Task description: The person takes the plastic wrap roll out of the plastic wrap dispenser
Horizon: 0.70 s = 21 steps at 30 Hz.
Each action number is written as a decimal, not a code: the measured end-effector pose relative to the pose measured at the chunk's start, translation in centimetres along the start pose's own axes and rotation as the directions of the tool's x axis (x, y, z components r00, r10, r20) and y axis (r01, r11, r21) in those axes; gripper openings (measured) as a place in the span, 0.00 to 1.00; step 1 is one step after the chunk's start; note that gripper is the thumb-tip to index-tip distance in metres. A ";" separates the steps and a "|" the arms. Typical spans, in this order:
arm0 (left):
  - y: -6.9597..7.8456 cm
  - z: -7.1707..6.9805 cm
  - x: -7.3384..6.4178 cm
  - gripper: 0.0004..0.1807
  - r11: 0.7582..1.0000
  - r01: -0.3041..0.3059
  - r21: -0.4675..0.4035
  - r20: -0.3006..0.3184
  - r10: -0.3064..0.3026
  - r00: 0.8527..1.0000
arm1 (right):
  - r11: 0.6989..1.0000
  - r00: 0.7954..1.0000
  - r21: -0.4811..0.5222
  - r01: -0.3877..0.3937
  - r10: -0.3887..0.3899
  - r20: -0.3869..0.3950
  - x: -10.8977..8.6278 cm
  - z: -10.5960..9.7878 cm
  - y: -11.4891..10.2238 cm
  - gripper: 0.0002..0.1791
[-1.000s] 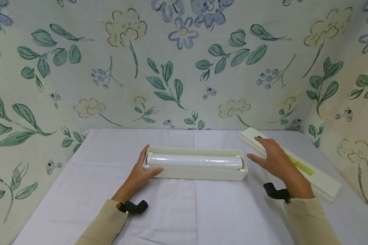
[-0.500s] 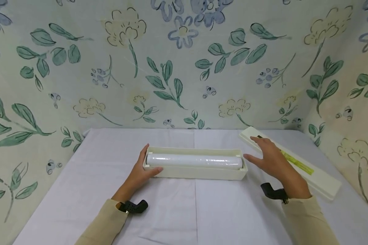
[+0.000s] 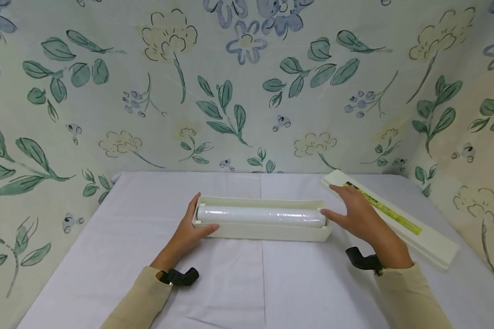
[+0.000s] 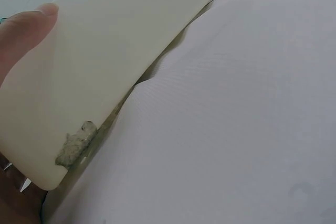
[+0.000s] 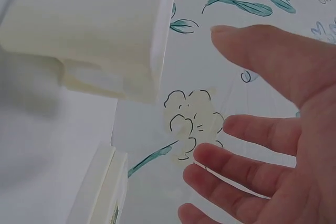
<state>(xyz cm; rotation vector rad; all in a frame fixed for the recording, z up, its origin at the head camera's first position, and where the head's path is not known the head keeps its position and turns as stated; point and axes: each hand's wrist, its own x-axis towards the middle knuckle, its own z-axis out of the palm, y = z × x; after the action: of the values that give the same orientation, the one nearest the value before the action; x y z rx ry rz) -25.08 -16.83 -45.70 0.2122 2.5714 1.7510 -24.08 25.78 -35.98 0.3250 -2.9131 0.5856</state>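
The left hand (image 3: 191, 232) grips, its thumb (image 3: 207, 230) set apart from the fingers (image 3: 192, 206). The right hand (image 3: 360, 218) hovers with thumb and fingers spread. Both arms (image 3: 137, 299) reach forward.

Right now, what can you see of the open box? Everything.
The open box is long, cream-white, plastic-looking, with a white roll lying lengthwise inside. It sits crosswise on the white-covered table. The left hand grips its left end, thumb on the near wall; a rough greyish patch marks a lower corner. The right hand is near its right end, apart.
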 end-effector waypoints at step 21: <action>0.3 -0.1 -0.3 0.59 1.000 0.002 0.020 -0.005 -0.002 1.000 | 1.000 0.999 0.015 0.026 -0.027 0.038 -0.2 0.9 -1.2 0.40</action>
<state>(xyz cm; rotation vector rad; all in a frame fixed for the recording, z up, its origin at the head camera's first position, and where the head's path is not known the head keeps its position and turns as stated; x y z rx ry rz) -24.81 -16.87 -45.38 0.2057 2.5929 1.7282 -23.69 24.40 -36.38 0.3798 -2.9370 0.6040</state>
